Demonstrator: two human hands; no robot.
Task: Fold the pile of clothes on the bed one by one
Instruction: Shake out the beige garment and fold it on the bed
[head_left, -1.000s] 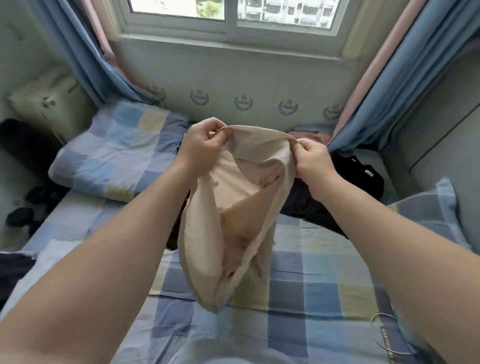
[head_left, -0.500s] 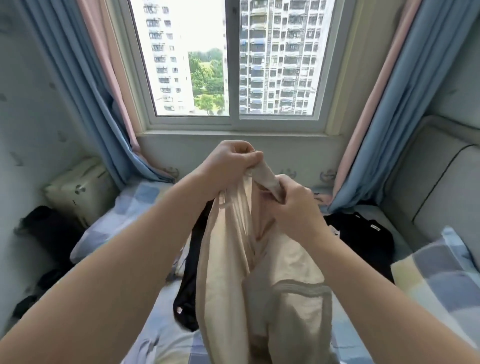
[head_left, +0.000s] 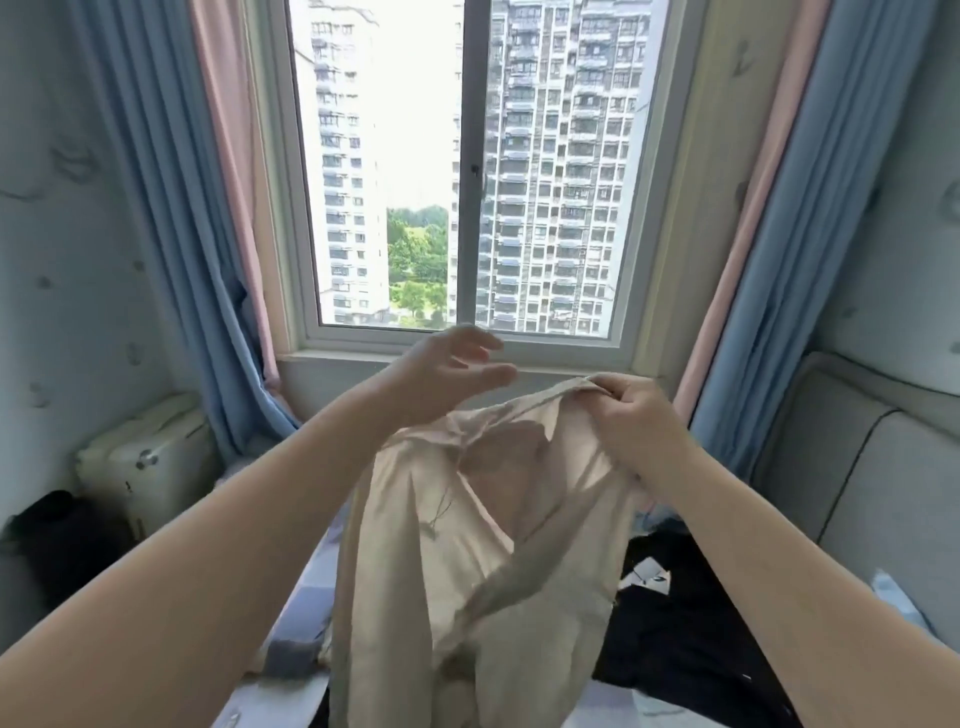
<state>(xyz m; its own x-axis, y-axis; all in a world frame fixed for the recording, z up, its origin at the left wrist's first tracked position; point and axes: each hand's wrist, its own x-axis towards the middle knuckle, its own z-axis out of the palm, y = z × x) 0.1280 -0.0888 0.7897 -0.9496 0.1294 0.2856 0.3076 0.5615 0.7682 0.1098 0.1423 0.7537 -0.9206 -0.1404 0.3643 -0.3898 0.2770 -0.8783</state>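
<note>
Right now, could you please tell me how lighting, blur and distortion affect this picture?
Head view: sky through the window is overexposed, backlighting the beige garment; head view: the open left hand is slightly motion-blurred, the right hand pinching the garment sharper; head view: the blue curtain leans from wide-angle distortion.

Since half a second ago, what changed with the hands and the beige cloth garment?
The left hand let go of the beige cloth garment and now hovers open just above it. The right hand still pinches its top edge; the garment still hangs.

Bright window (head_left: 467, 171) backlight, overexposed sky, wide-angle edge distortion.
</note>
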